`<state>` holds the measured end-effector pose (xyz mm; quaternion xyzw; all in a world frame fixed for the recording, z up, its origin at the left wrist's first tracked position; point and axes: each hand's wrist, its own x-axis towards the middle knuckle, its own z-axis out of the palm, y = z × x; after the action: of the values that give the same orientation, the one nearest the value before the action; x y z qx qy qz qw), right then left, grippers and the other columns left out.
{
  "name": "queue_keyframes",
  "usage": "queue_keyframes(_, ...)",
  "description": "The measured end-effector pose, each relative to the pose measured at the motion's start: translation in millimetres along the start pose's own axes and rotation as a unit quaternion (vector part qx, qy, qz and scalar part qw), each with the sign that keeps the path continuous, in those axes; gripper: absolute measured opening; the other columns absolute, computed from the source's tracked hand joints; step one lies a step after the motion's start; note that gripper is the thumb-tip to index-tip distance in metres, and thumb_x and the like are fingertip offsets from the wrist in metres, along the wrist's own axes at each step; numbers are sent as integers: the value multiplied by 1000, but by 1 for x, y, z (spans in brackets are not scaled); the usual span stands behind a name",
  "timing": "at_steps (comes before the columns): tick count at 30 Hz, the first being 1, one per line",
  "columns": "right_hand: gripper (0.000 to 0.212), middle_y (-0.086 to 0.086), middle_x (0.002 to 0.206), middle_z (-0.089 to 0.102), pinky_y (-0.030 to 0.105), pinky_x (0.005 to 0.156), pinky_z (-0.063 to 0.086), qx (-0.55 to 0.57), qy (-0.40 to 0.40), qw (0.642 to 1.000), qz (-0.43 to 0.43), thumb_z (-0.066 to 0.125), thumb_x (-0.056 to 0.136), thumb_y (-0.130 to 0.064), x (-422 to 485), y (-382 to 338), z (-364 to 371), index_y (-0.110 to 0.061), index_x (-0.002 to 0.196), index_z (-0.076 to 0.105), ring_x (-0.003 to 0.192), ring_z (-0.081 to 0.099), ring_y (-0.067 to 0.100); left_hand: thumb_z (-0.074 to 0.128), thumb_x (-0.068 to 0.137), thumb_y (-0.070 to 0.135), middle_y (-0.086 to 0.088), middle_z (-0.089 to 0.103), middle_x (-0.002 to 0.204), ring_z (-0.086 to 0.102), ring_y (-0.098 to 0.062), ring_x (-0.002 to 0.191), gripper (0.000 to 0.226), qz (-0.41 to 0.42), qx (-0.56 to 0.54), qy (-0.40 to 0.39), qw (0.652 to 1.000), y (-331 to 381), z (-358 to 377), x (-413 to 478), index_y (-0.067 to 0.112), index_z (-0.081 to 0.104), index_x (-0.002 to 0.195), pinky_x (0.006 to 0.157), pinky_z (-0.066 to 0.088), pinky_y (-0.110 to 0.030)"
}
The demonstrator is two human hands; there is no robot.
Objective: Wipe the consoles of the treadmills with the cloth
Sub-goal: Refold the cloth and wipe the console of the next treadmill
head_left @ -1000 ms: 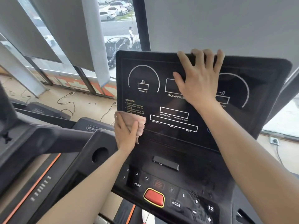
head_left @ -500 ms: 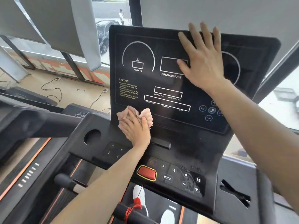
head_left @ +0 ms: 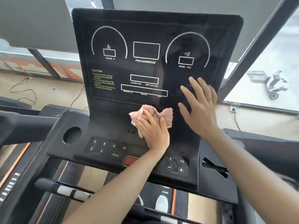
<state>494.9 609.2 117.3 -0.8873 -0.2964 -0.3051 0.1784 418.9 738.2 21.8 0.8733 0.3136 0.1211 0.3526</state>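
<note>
Pink cloth (head_left: 167, 115) pressed onto the treadmill console (head_left: 105, 122), just below the display panel (head_left: 145, 29).

The cloth lies bunched on the sloping black ledge between the upright display and the key rows, its frayed edges sticking out above and to both sides of the left hand (head_left: 153, 133). That hand lies flat on it with fingers straight, pressing rather than clutching. The right hand (head_left: 199, 109) is spread and released, holding nothing, over the display's lower right corner; whether it touches the panel is blurred. The red button (head_left: 130, 160) shows partly under the left wrist, the number keys (head_left: 104, 143) to its left, and a round recess (head_left: 72, 135) further left.
</note>
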Motion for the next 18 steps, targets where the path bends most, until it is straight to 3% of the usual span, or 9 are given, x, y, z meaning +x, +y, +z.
queue_keyframes(3, 60, 15, 165, 31, 54, 121, 22, -38, -24, 996, 83, 69, 92, -27, -58, 20, 5, -17, 148, 50, 152, 27, 39, -3, 100, 64, -36, -17, 164, -22, -48, 153, 80, 40, 23, -19, 999, 7, 10, -18, 14, -19, 160, 127, -12, -51)
queue_keyframes(5, 73, 13, 169, 20, 55, 117, 32, -22, -67, 991, 112, 71, 92, -25, -84, 29, 10, -20, 156, 37, 153, 29, 38, 4, 102, 61, -34, -24, 163, -28, -47, 151, 74, 70, 37, -44, 996, 9, 15, -30, 22, -17, 161, 126, -13, -52)
queue_keyframes(7, 78, 7, 172, 15, 39, 94, 50, 53, -94, 986, 128, 72, 92, -18, -94, 31, 11, -21, 159, 32, 143, 47, 31, 16, 104, 51, -30, -29, 162, -35, -45, 149, 69, 115, 56, -63, 990, 11, 20, -43, 28, -17, 161, 125, -15, -52)
queue_keyframes(9, 75, -1, 171, 14, 24, 80, 45, 108, -95, 979, 143, 71, 92, -10, -92, 32, 7, -20, 158, 36, 133, 58, 24, 26, 107, 43, -25, -27, 164, -36, -44, 148, 69, 152, 78, -76, 982, 13, 25, -53, 32, -17, 160, 126, -13, -54)
queue_keyframes(12, 61, -13, 169, 14, 17, 93, 43, 158, -98, 974, 128, 61, 98, -2, -91, 43, -5, -20, 154, 44, 139, 40, -6, 29, 107, 41, -28, -13, 167, -29, -47, 151, 70, 179, 122, -100, 971, 18, 35, -67, 35, -17, 159, 127, -5, -60)
queue_keyframes(14, 54, -11, 167, 23, 11, 104, 39, 192, -94, 969, 124, 55, 102, -1, -92, 52, -17, -18, 152, 46, 141, 32, -15, 25, 107, 42, -30, -3, 168, -22, -50, 153, 65, 216, 152, -115, 958, 22, 39, -78, 31, -7, 162, 126, 1, -64)
queue_keyframes(16, 51, -6, 163, 35, 20, 109, 44, 211, -75, 965, 135, 54, 102, -3, -96, 55, -25, -17, 151, 49, 137, 50, 0, 27, 106, 40, -25, -7, 170, -24, -47, 153, 61, 264, 163, -134, 941, 23, 44, -89, 30, 7, 164, 126, -3, -63)
queue_keyframes(18, 46, -1, 158, 45, 35, 105, 52, 215, -56, 961, 164, 57, 102, -6, -108, 52, -29, -15, 147, 54, 129, 63, 21, 29, 105, 39, -13, -22, 169, -32, -43, 151, 60, 301, 160, -155, 927, 24, 44, -96, 36, 14, 163, 125, -14, -57)
